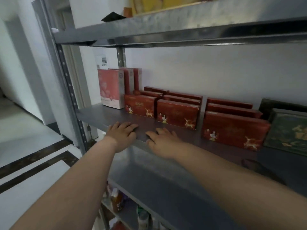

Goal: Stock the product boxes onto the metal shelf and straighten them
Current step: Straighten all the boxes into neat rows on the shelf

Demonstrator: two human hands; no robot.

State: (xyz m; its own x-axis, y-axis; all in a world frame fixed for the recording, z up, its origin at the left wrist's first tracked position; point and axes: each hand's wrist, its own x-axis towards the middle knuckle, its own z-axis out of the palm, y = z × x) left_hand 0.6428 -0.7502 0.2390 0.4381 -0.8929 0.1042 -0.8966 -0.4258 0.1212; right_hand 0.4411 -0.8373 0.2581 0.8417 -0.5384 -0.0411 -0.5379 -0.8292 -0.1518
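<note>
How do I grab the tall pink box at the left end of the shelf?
Probably pinch the pink box near its top from the front-left: it stands upright, other tall boxes crowd its right, and the shelf is bare there.

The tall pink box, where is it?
In the head view, the tall pink box stands at the left end of the metal shelf, just left of a red deer box.

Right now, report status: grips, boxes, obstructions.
Left grip, right grip open, resting on metal shelf front. Red boxes upright in rows, untouched. Nothing between grips and boxes.
</note>
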